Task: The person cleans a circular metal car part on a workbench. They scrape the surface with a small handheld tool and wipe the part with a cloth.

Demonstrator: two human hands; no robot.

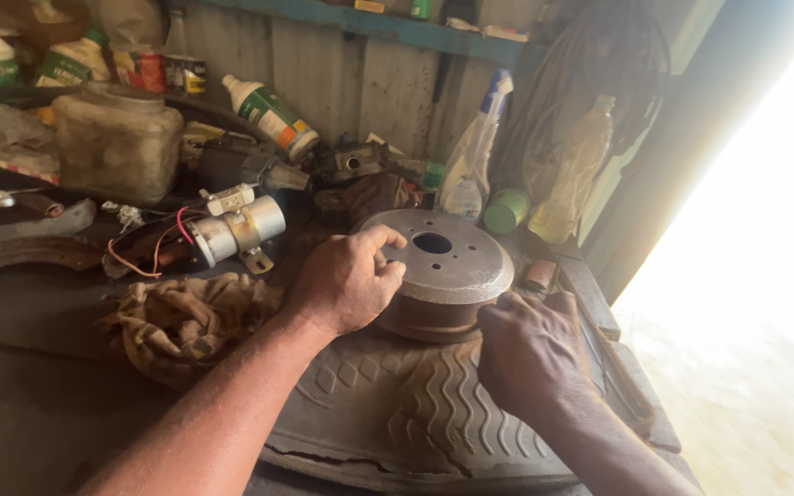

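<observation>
The left hand (346, 280) is curled over the near left rim of a round rusty brake drum (448, 266), fingers bent onto its flat top and thumb toward the centre hole, gripping the edge. The right hand (530, 349) is closed into a loose fist against the drum's lower right side, knuckles up; whether it pinches anything small there I cannot tell. The drum sits hub-face up on a worn rubber floor mat (415, 413) with wavy ribs, and the mat is spread over the near right part of the workbench (20, 404).

Just left of the left wrist lies a crumpled brown rag (181, 321). Beyond it, toward the middle of the bench, rests a silver cylindrical motor (236, 228) with red and orange wires. At the back left stands a cloudy plastic jar (117, 138), with a white bottle (268, 115) tipped over behind it. Behind the drum, near the back right corner, are a spray bottle (475, 147), a green cap (505, 211) and a yellowish bottle (572, 174).
</observation>
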